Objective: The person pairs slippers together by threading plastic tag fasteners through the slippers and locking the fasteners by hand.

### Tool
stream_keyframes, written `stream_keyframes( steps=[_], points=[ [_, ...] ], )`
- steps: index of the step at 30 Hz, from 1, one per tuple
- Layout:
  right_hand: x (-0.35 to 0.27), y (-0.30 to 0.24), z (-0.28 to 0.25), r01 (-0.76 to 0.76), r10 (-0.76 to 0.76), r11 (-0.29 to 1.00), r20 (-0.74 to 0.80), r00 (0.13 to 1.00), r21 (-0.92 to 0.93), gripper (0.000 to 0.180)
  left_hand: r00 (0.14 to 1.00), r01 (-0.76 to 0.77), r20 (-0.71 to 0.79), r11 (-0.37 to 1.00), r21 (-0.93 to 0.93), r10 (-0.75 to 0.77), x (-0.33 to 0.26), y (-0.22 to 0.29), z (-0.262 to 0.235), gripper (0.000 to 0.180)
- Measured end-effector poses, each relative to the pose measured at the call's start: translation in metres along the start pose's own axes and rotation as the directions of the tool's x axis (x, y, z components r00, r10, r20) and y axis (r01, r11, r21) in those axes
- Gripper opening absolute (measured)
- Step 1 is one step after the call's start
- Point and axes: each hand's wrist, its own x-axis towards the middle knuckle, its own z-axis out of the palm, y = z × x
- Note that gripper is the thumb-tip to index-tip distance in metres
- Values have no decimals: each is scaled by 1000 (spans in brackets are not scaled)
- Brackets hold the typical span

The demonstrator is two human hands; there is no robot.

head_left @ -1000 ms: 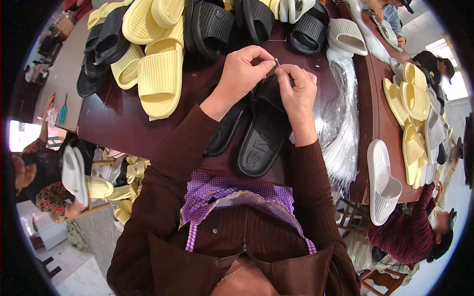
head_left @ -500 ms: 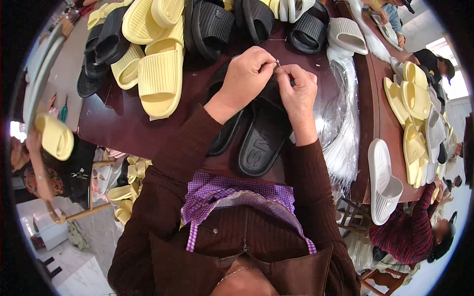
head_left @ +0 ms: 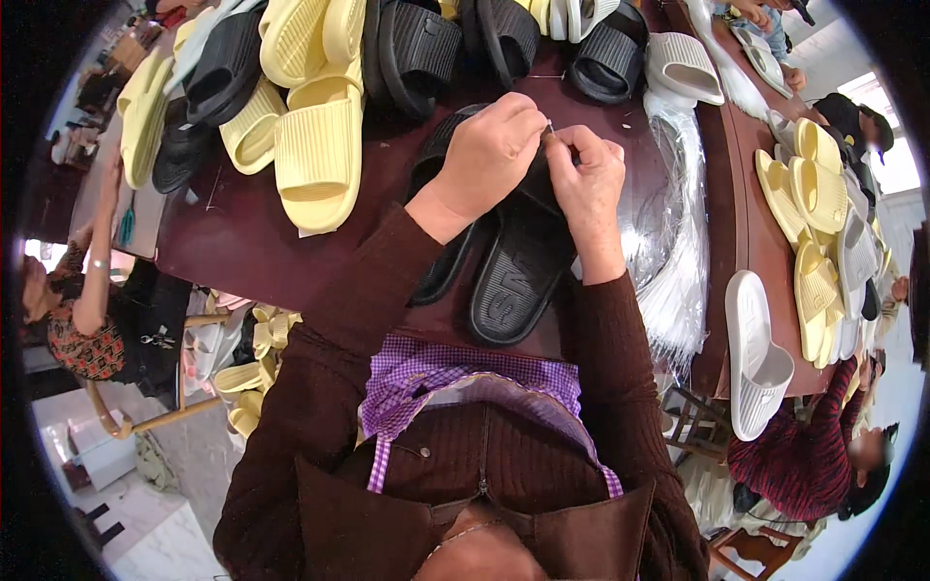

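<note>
A pair of black slide slippers lies on the table before me. The right one (head_left: pixel 518 276) points its heel toward me, and the left one (head_left: pixel 441 266) is partly under my left wrist. Over their straps, both hands are closed in a pinch and almost touch. My left hand (head_left: pixel 487 163) has its thumb and fingers pressed together, and my right hand (head_left: pixel 588 179) pinches beside it. Between their fingertips shows a tiny, thin pale-and-dark piece, too small to name. The fingers hide part of the straps.
Cream slippers (head_left: pixel 318 160) and black slippers (head_left: pixel 418 48) line the table's far side. To the right lies a bundle of clear plastic strips (head_left: pixel 668 252) below a grey slipper (head_left: pixel 681 68). A white slipper (head_left: pixel 759 358) rests at the right edge. Co-workers sit on both sides.
My left fingertips have shifted slightly back from the right ones. At far left, a co-worker's arm has swung forward, carrying a cream slipper up to the row.
</note>
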Motion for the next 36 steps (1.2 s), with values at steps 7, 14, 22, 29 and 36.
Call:
stream_keyframes(
  steps=[7, 14, 22, 29, 36],
  points=[
    [1, 5, 4, 2, 0, 994, -19, 1000, 105, 7, 996, -80, 29, 996, 42, 79, 1, -1, -2, 10],
    [3, 7, -1, -174, 139, 939, 136, 981, 298, 9, 995, -11, 100, 995, -103, 22, 2, -5, -3, 13],
    [7, 17, 0, -131, 116, 895, 60, 991, 427, 12, 981, 191, 31, 938, -289, -190, 10, 0, -17, 17],
    [1, -28, -48, -63, 81, 964, -63, 995, 258, 17, 865, 452, 210, 527, -720, -455, 25, 56, -107, 33],
    [-52, -73, -43, 140, -147, 989, 504, 851, 51, 40, 989, 142, 138, 563, -814, -49, 30, 146, -161, 52]
  ],
)
